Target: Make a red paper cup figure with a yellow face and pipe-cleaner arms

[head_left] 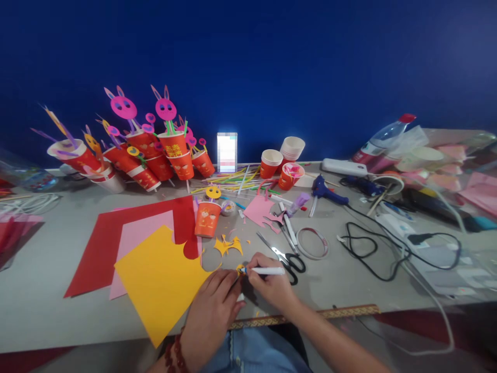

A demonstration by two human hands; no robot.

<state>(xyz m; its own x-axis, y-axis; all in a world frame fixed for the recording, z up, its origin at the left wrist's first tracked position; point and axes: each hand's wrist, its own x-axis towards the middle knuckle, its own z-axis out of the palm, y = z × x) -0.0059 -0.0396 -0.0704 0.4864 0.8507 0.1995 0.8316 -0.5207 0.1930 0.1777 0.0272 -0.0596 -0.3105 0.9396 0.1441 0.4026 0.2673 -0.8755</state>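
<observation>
My right hand (pixel 274 291) grips a white marker (pixel 268 271), its blue tip resting on a small yellow paper piece (pixel 240 268) near the table's front edge. Fingertips of my left hand (pixel 213 305) press that piece in place and partly cover it. Left of my hands lies a large yellow paper sheet (pixel 161 277) with rounded cut-outs along one edge. Just beyond my right hand, black-handled scissors (pixel 285 257) lie with blades apart. Yellow paper scraps (pixel 228 245) are in front of my hands, close to a red paper cup (pixel 207 218) topped with a yellow face.
Red (pixel 95 248) and pink sheets lie under the yellow one. Decorated cups (pixel 174 150) crowd the back left. Colourful straws (pixel 233 181), stacked cups (pixel 271 161) and a tape roll (pixel 312 243) lie farther off. A blue glue gun (pixel 326 191) trails its black cable at right.
</observation>
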